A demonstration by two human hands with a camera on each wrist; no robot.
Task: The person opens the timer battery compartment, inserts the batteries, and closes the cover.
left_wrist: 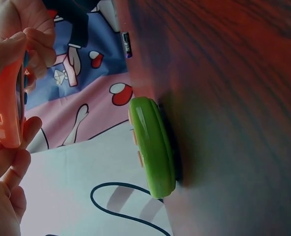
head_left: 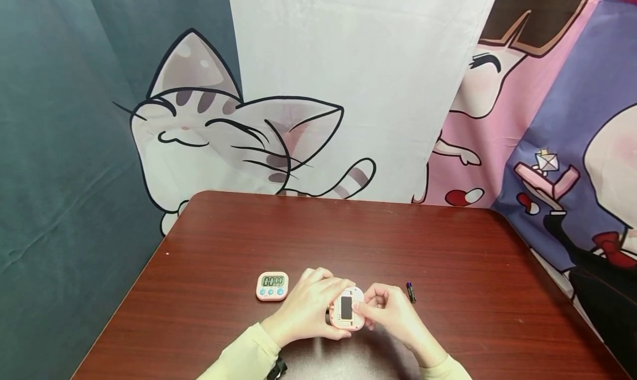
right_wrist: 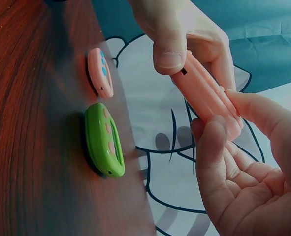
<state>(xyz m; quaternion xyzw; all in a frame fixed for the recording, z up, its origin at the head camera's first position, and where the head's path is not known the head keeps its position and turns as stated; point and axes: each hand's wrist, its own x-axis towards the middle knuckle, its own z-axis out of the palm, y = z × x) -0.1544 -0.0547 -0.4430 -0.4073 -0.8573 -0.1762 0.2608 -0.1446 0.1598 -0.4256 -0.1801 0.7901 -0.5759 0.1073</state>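
Over the near part of the table, my left hand [head_left: 309, 308] grips a pink kitchen timer [head_left: 345, 309] by its left side, fingers on the far edge and thumb on the near one. Its white back with a dark rectangle faces up at the head camera. From the right, my right hand [head_left: 395, 316] pinches the timer's other side, thumb on the back. Blue buttons on the held timer face away, just showing in the left wrist view. Below the hands a green timer [right_wrist: 103, 140] stands on the table, hidden from the head camera.
Left of my left hand lies another pink timer [head_left: 272, 286], its display reading 00:00 above blue buttons. A small dark battery [head_left: 410, 292] lies right of my right hand. Cartoon-printed cloth [head_left: 308, 142] hangs behind the brown table [head_left: 348, 230].
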